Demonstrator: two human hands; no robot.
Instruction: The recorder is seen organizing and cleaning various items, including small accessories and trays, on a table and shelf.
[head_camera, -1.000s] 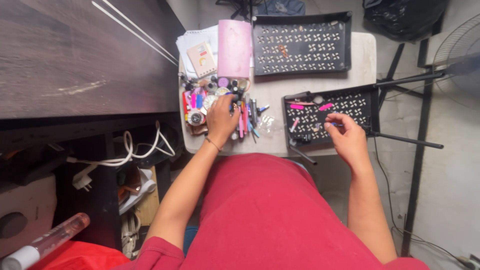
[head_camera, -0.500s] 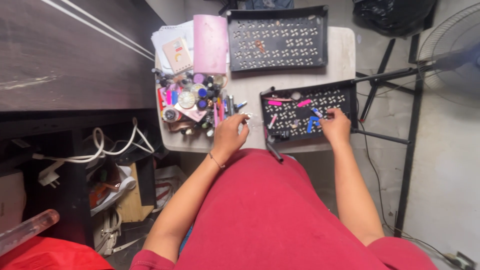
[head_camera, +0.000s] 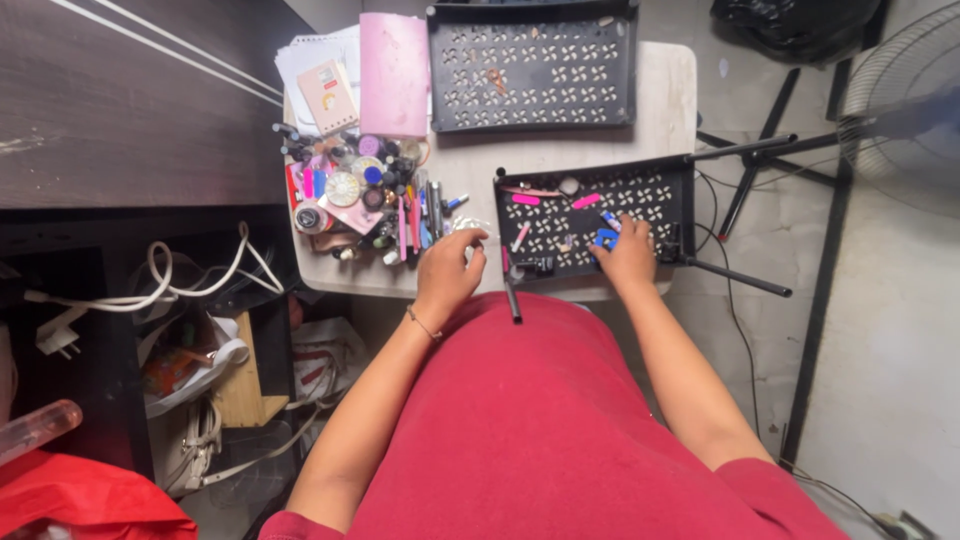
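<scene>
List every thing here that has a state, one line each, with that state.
left hand: over the table's front edge, fingers curled, grip unclear
right hand: in the near tray, touching a blue piece
near black tray: holds scattered small items
far black tray: nearly bare
pink pouch: lying flat
pile of small items: heaped, unsorted

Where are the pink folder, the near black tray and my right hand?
pink folder (head_camera: 394, 75), head view, middle of its cover.
near black tray (head_camera: 655, 192), head view, bare perforated floor near its far right corner.
right hand (head_camera: 628, 258), head view, back of the hand, over the tray's near edge.
</scene>
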